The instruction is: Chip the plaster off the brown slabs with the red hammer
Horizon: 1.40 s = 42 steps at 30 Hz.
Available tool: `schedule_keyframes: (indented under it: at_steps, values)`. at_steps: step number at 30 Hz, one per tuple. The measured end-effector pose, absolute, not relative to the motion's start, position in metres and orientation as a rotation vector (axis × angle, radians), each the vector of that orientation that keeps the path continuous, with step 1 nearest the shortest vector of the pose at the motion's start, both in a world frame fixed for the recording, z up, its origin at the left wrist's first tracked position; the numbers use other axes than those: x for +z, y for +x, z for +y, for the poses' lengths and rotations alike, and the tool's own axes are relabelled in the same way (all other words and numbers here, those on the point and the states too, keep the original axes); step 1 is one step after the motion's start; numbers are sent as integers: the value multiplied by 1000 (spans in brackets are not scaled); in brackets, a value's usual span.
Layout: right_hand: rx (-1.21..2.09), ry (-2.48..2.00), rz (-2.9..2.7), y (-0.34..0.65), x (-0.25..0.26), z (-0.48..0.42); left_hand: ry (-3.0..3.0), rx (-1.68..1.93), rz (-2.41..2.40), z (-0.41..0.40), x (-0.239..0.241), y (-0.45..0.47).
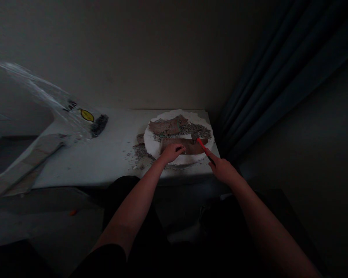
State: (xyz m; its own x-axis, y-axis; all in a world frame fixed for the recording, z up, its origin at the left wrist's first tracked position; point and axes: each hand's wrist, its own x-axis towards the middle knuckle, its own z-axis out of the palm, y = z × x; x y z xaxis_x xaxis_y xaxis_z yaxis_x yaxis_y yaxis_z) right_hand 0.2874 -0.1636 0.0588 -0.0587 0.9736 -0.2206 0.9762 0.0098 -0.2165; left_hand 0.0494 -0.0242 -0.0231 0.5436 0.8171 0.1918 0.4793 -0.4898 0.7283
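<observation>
My right hand (222,168) is closed around the handle of a red-handled hammer (201,144). Its dark head reaches over a flat brown piece (195,148) with a textured surface. My left hand (172,152) rests on the left part of that piece, thumb and fingers curled together. Whatever sits between those fingertips is too small and dark to make out. Underneath lies a round white slab (152,146) with a ragged edge. Toward its back is a second brown textured piece (164,126), with grey crumbled bits (201,130) heaped beside it.
Grey debris (145,152) is scattered on the white table (104,162) left of the slab. A clear plastic bag (87,115) with a yellow print and dark bits at its bottom lies farther left, near flat boards (36,164). A dark curtain (266,81) hangs at the right.
</observation>
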Motion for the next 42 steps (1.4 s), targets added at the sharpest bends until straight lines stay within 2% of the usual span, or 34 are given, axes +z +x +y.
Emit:
schedule_keyframes:
  at_steps: [19, 25, 37, 42]
  values:
    - [-465, 2142, 2219, 288, 58, -164, 2113, 677, 999, -26, -28, 53]
    - [-452, 2137, 2223, 289, 55, -164, 2027, 832, 1081, -22, -26, 52]
    - [-459, 2141, 2238, 289, 54, -163, 2151, 622, 1016, -29, -25, 55]
    - [-452, 2143, 2212, 290, 54, -164, 2042, 876, 1151, -19, -24, 47]
